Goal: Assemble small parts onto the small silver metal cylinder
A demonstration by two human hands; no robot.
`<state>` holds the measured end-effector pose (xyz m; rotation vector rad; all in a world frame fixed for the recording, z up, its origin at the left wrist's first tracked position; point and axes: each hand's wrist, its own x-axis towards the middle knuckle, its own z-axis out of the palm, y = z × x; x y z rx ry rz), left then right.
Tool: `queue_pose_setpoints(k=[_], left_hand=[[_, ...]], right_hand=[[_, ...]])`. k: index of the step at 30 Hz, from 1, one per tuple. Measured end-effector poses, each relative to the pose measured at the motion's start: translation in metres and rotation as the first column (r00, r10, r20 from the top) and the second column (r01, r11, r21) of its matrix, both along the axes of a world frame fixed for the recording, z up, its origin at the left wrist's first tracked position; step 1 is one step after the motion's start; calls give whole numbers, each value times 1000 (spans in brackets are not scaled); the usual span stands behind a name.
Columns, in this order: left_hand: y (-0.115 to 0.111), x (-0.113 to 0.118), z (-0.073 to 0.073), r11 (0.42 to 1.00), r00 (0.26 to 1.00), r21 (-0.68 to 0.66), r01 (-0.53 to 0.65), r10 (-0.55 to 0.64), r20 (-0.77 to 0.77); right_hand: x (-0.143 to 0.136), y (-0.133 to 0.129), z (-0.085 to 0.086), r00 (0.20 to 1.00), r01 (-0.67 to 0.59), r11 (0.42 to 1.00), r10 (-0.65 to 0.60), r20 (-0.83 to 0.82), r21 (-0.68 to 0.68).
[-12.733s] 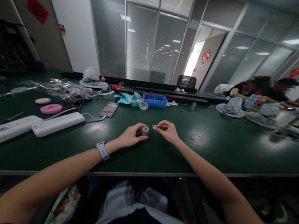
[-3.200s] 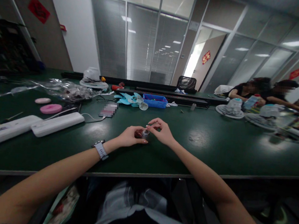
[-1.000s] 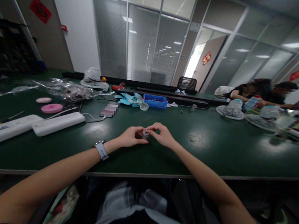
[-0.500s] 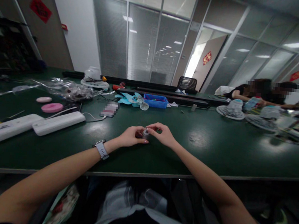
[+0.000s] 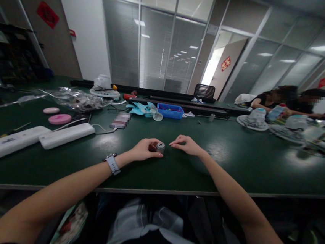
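Note:
My left hand [image 5: 145, 150] curls around a small grey metal cylinder [image 5: 160, 149], which looks like a small motor, upright on the green table. The thumb lies along its near side, and dark marks show on its round top. To the right, just apart from the cylinder, my right hand [image 5: 187, 145] hovers over the table with thumb and index finger pressed together. Whatever the fingertips may hold is too small to make out.
White power strips [image 5: 67, 136], a pink round case [image 5: 59, 119] and a phone [image 5: 121, 120] lie to the left. Farther back are blue fan blades [image 5: 142, 109], a blue tray [image 5: 169, 115] and crumpled plastic [image 5: 81, 100]. Fan parts [image 5: 253, 123] stand at the right, near two people [image 5: 287, 99].
My right hand has lifted off the top of the metal cylinder and moved right, fingertips still together. My left hand keeps hold of the cylinder, whose top is now uncovered.

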<state>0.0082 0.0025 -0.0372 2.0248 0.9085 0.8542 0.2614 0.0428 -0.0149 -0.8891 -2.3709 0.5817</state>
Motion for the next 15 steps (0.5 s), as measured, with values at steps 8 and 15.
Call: queue_pose_setpoints(k=[8, 15], left_hand=[[-1, 0, 2, 1000, 1000, 14, -2, 3, -12], [0, 1, 1, 1000, 999, 19, -14, 15, -28]], right_hand=[[14, 7, -3, 960, -69, 989, 101, 262, -130], [12, 2, 0, 959, -80, 987, 114, 258, -137]])
